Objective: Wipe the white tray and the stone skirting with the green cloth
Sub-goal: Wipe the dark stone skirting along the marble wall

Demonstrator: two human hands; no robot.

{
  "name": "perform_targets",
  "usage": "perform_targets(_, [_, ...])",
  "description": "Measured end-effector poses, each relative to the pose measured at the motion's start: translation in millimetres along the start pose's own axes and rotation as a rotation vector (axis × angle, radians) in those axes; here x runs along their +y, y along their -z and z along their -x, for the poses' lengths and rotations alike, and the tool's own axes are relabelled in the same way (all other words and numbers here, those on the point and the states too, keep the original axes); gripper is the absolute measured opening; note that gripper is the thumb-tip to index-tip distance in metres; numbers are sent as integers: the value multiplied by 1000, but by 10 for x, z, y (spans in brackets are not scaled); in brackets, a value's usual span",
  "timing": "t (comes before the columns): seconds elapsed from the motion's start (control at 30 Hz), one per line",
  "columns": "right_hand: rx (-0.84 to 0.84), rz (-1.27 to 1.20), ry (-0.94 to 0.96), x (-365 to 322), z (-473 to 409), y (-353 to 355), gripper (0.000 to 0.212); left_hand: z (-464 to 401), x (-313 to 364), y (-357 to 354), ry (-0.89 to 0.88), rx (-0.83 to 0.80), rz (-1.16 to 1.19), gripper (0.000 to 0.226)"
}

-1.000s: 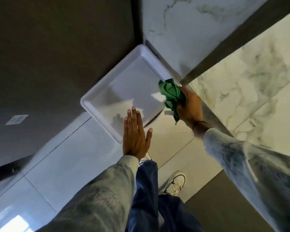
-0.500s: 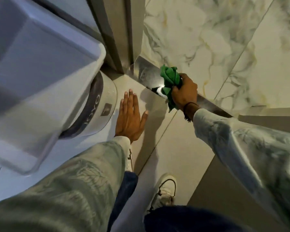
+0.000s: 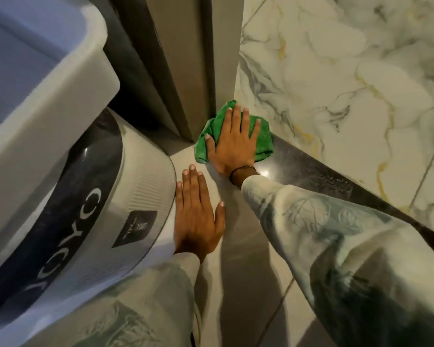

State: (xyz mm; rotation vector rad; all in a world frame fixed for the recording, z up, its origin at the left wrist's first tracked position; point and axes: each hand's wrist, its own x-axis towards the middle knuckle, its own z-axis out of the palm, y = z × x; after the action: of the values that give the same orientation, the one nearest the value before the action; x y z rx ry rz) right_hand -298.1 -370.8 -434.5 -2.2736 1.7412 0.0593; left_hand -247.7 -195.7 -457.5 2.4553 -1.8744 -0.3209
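Right hand (image 3: 232, 141): lying flat, fingers spread wide, pressing the green cloth (image 3: 262, 140) against the stone skirting (image 3: 311, 169) at the corner.
Left hand (image 3: 197, 216): resting open, palm down on the floor (image 3: 248, 271), holding nothing.
White tray (image 3: 35, 78): sitting upper left.

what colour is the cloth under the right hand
Green; the cloth, pressed flat under the right hand, shows best in the head view.

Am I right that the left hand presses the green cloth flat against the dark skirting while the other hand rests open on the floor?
Not quite: in the head view the right hand presses the green cloth against the dark skirting; the left hand rests open on the floor.
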Motion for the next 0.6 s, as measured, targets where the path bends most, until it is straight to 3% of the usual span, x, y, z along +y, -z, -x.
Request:
perform_targets(0.13, [1, 98, 348, 537, 273, 30, 77, 18, -21, 2, -23, 17, 27, 81])
perform_targets(0.17, [-7, 117, 357, 729, 306, 64, 75, 16, -22, 11, -25, 6, 37, 81])
perform_targets(0.23, [1, 86, 169, 923, 222, 132, 73, 22, -19, 30, -18, -4, 40, 82])
perform_targets(0.33, [-13, -4, -80, 616, -51, 132, 73, 14, -17, 37, -35, 2, 3, 82])
perform_targets(0.43, [-9, 29, 92, 303, 51, 76, 74, 18, -15, 31, -33, 3, -15, 82])
perform_targets(0.53, [-36, 92, 354, 710, 492, 39, 72, 18, -19, 21, -31, -10, 25, 83])
perform_targets(0.6, [2, 92, 281, 1157, 659, 80, 71, 15, -15, 23, -29, -14, 33, 83])
